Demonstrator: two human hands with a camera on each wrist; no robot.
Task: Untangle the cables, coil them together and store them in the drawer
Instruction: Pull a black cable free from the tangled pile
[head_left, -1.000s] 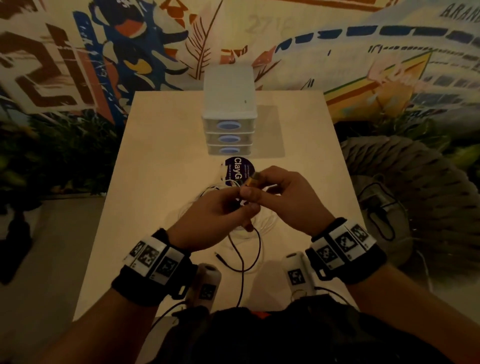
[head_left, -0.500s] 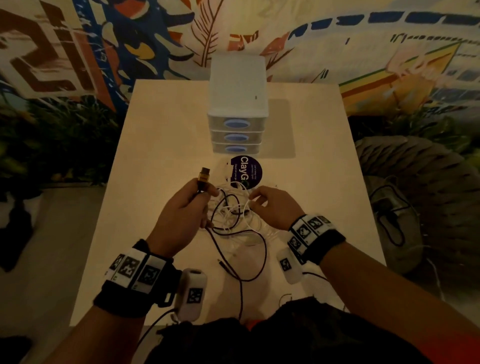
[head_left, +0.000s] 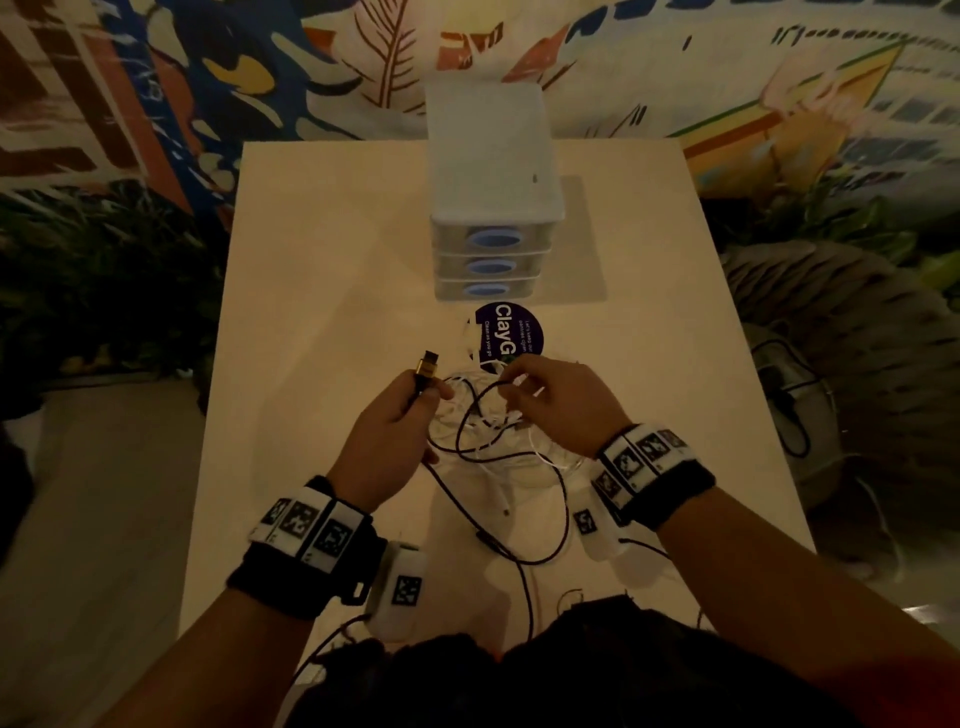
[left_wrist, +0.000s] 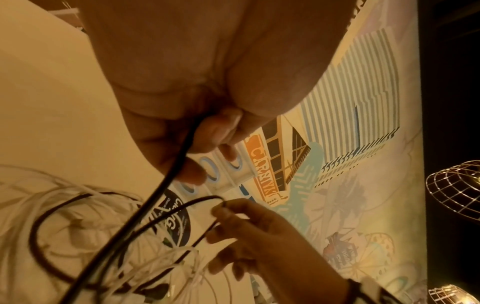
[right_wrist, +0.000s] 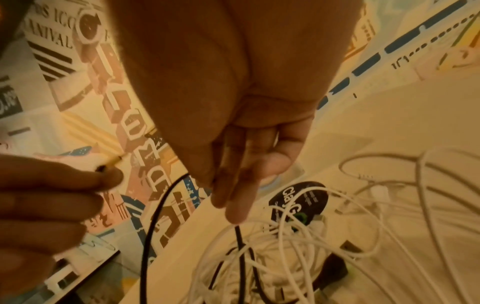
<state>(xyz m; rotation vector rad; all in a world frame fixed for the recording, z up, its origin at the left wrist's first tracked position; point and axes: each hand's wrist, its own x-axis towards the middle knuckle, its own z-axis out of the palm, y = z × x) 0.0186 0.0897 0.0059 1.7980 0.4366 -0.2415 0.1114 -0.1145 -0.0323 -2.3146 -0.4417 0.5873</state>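
1. The left hand (head_left: 387, 431) is curling round the black cable (head_left: 563, 499) just below its gold-tipped plug (head_left: 427, 364), which is sticking up clear of the fist.
2. The right hand (head_left: 558, 400) is pinching a loop of the same black cable between thumb and fingertips (right_wrist: 233, 209), other fingers loosely bent, just above the pile.
3. The white cables (head_left: 519, 452) are lying knotted on the table (head_left: 311, 260) between the hands; the black lead is threading through them and trailing toward the near edge.
4. The drawer unit (head_left: 493, 208) is standing further back, all three drawers closed; a round sticker (head_left: 511, 332) is lying between it and the pile.
5. Judgement: untangling is in progress. Keep the plug end fixed, feed slack with the right hand, and lift the black loop out rather than pulling, since tension would probably be tightening the white loops.
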